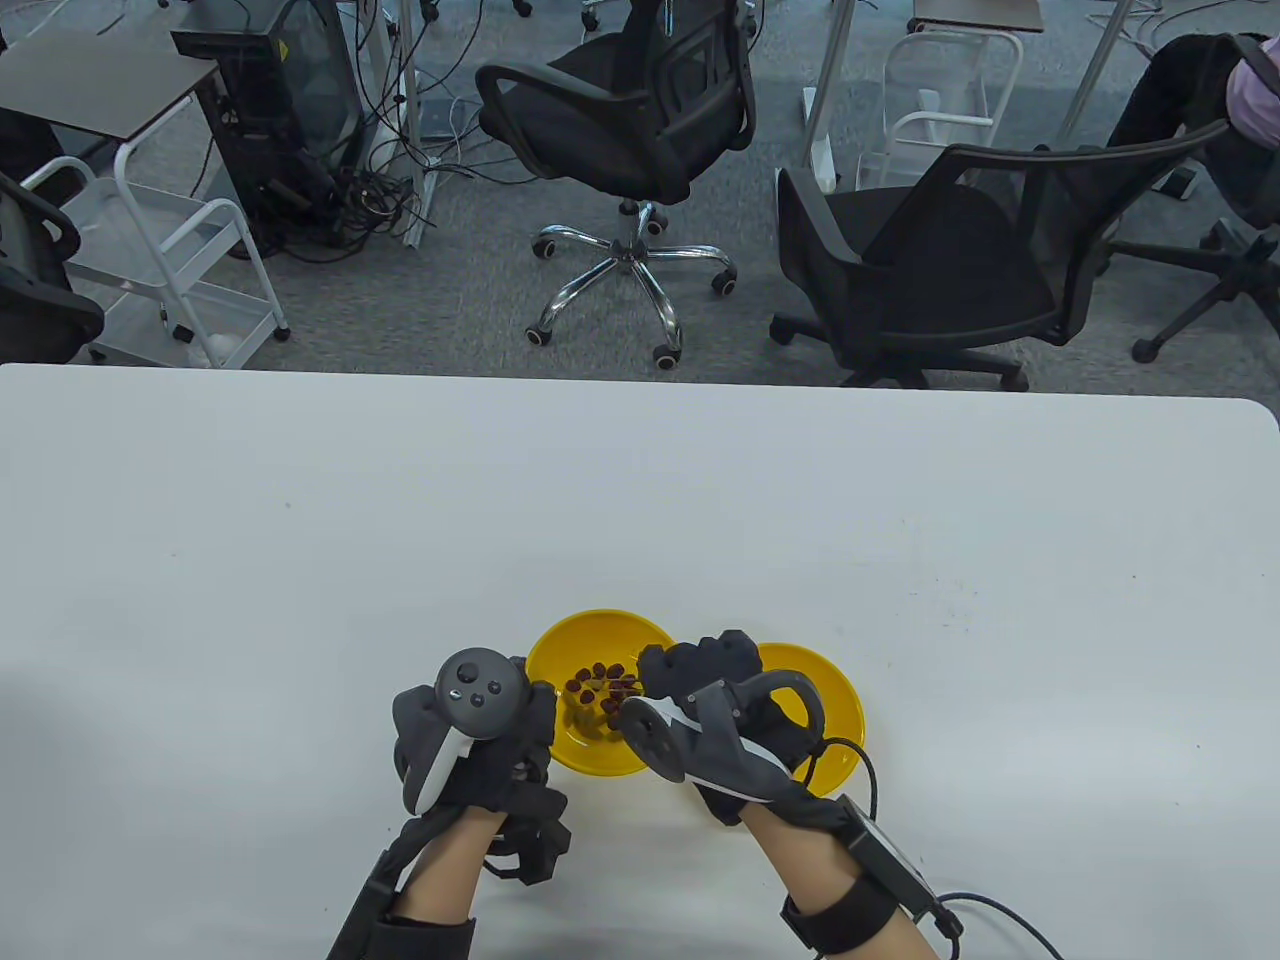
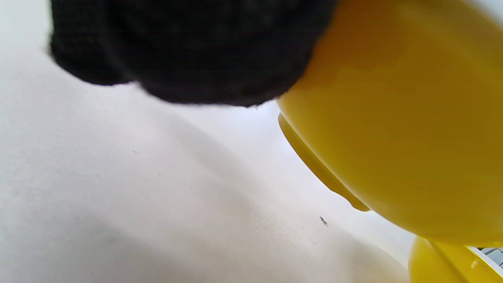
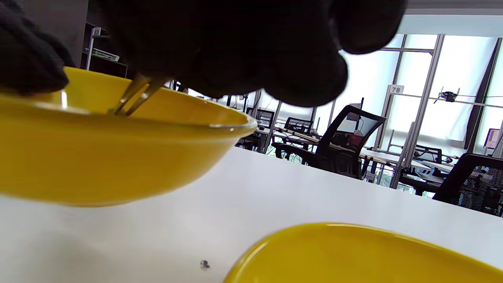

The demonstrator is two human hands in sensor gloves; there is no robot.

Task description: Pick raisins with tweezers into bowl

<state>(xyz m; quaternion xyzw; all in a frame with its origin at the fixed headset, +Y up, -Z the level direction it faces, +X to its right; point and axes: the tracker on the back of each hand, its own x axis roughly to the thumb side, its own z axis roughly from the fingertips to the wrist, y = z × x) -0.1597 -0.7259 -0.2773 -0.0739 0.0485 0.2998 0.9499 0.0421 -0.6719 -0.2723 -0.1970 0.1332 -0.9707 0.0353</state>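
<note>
Two yellow bowls stand side by side near the front edge of the white surface. The left bowl is round, glossy, with a thin flared rim; the left wrist view shows its outer wall and a low foot ring. It holds a loose cluster of raisins: small, dark red-brown, wrinkled pieces lying on the bowl floor, some touching one another. The right bowl is of the same colour and form; the right hand covers its near-left portion, and no raisins show on its visible part.

The left hand, in a dark sensor glove with a tracker on its back, rests against the left side of the raisin bowl. The left wrist view shows gloved fingers at the bowl's outer wall; whether they grip the rim cannot be determined.

The right hand sits over the gap between the two bowls, fingers curled toward the raisin bowl. It pinches a pair of metal tweezers: two thin, dull-silver prongs that emerge below the gloved fingers and angle down past the rim into the raisin bowl. The prongs lie close together; the tips are hidden behind the rim, so whether they hold a raisin cannot be determined.
</note>
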